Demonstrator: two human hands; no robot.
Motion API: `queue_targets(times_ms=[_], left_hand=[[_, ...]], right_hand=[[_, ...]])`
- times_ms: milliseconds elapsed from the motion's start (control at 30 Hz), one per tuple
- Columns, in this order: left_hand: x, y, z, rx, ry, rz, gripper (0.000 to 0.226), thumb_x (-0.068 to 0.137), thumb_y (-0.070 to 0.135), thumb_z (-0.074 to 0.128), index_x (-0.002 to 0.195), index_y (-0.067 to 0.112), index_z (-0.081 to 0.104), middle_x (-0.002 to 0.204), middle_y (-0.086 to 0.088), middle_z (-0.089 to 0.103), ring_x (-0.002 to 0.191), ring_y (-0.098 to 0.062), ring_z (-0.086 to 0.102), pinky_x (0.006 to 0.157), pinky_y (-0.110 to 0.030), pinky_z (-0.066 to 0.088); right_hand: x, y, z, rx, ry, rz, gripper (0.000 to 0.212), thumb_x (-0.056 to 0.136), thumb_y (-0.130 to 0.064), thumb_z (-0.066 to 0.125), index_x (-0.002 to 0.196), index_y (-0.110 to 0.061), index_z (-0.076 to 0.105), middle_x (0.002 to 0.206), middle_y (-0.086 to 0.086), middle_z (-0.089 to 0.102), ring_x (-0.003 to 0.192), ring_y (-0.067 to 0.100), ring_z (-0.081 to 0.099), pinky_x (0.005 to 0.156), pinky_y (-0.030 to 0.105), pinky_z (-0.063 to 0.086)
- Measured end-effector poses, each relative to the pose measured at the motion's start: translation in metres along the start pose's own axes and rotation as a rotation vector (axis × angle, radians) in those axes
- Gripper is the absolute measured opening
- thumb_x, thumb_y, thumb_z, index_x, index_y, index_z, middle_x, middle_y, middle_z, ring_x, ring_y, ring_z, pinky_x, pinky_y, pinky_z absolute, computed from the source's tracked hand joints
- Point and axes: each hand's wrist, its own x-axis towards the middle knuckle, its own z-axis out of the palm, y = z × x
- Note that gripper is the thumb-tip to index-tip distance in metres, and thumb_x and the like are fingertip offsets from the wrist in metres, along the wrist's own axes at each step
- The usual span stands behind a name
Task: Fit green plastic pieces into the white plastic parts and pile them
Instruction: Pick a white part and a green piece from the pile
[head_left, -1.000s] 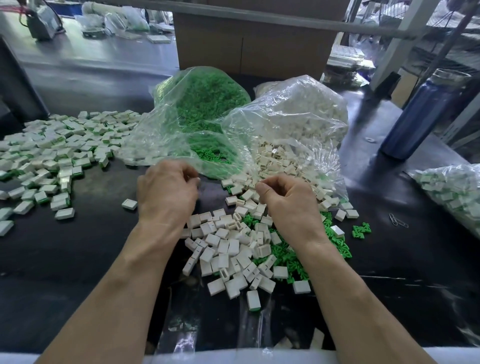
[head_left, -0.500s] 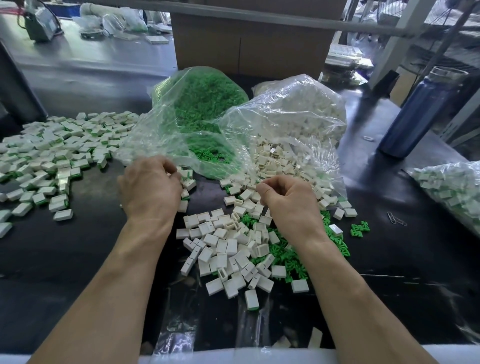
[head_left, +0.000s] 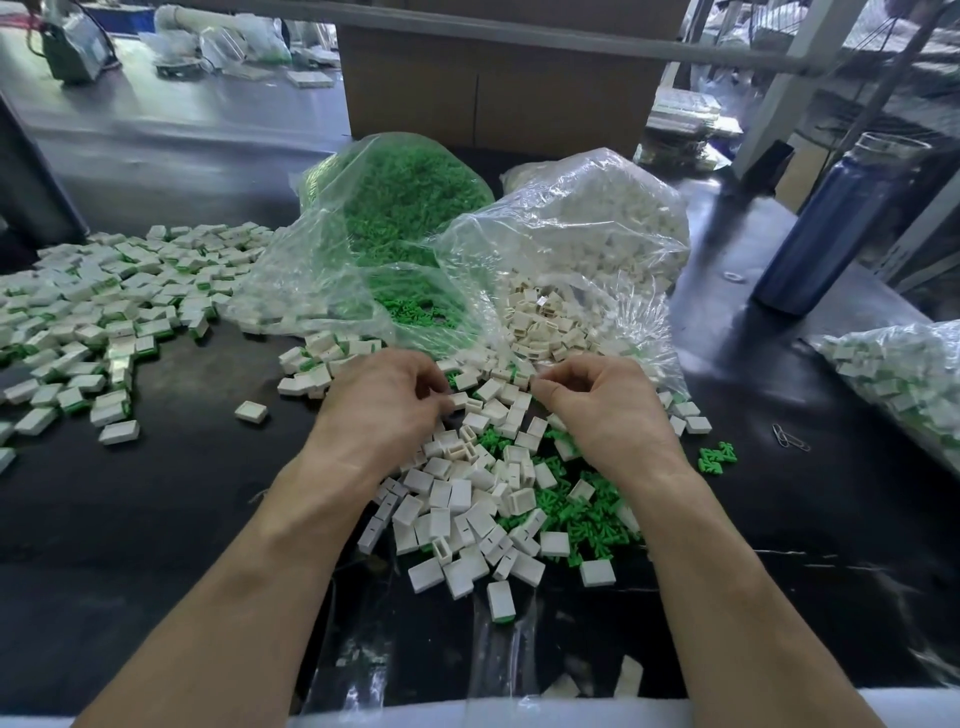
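While both forearms are stretched up from the bottom edge of the frame, a loose heap of white plastic parts (head_left: 457, 514) is seen between them on the black tabletop (head_left: 156, 519), at lower centre. Green plastic pieces (head_left: 587, 514) are scattered beside and partly under the heap, toward its right side. Just above the heap, the left hand (head_left: 379, 405) is held with its fingers curled inward at the heap's edge; whether a part is pinched in its grip cannot be told. The right hand (head_left: 608, 405) is likewise curled, thumb and forefinger brought together at their tips, though what is held there is too small to be made out. A single white part (head_left: 251, 411) lies apart, left of the left hand. Finished white parts with green edges (head_left: 104, 312) are spread in a wide pile at middle left. Behind the hands, two clear bags lie open toward the hands: a bag of green pieces (head_left: 395, 208) at upper centre and a bag of white parts (head_left: 582, 249) to its right. A blue bottle (head_left: 831, 228) stands at upper right, and a cardboard box (head_left: 493, 88) is placed behind the bags.
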Motion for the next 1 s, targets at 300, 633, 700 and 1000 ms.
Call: queue_targets(times_ms=[300, 633, 700, 1000], left_hand=[[0.000, 0.005, 0.007, 0.030, -0.015, 0.014, 0.010, 0.089, 0.045, 0.079, 0.089, 0.035, 0.076, 0.084, 0.017, 0.070, 0.086, -0.008, 0.065, 0.080, -0.030, 0.054], [-0.001, 0.006, 0.009, -0.193, 0.007, 0.003, 0.006, 0.093, 0.031, 0.077, 0.088, 0.030, 0.073, 0.075, 0.014, 0.073, 0.067, 0.002, 0.067, 0.063, -0.022, 0.053], [-0.001, 0.007, 0.008, -0.287, -0.004, 0.002, 0.009, 0.092, 0.023, 0.078, 0.088, 0.028, 0.072, 0.075, 0.010, 0.075, 0.064, 0.002, 0.068, 0.058, -0.017, 0.053], [-0.009, 0.010, 0.001, -0.518, -0.064, 0.071, 0.014, 0.093, 0.015, 0.078, 0.099, 0.026, 0.072, 0.087, 0.004, 0.074, 0.074, -0.005, 0.070, 0.068, -0.018, 0.056]], right_hand=[[-0.012, -0.011, 0.003, -0.146, -0.307, -0.069, 0.010, 0.086, -0.040, 0.086, 0.084, -0.033, 0.079, 0.065, -0.017, 0.066, 0.054, -0.003, 0.058, 0.049, 0.011, 0.042], [-0.018, -0.022, 0.011, -0.266, -0.282, -0.107, 0.009, 0.090, -0.039, 0.082, 0.092, -0.035, 0.075, 0.087, -0.012, 0.067, 0.078, 0.008, 0.064, 0.076, 0.035, 0.059], [-0.019, -0.023, 0.012, -0.277, -0.273, -0.117, 0.008, 0.090, -0.038, 0.082, 0.089, -0.034, 0.074, 0.089, -0.014, 0.067, 0.082, 0.007, 0.064, 0.082, 0.037, 0.060], [-0.017, -0.016, 0.012, -0.082, -0.203, -0.116, 0.011, 0.095, -0.028, 0.078, 0.090, -0.033, 0.069, 0.088, -0.009, 0.070, 0.071, 0.005, 0.068, 0.066, 0.029, 0.060]])
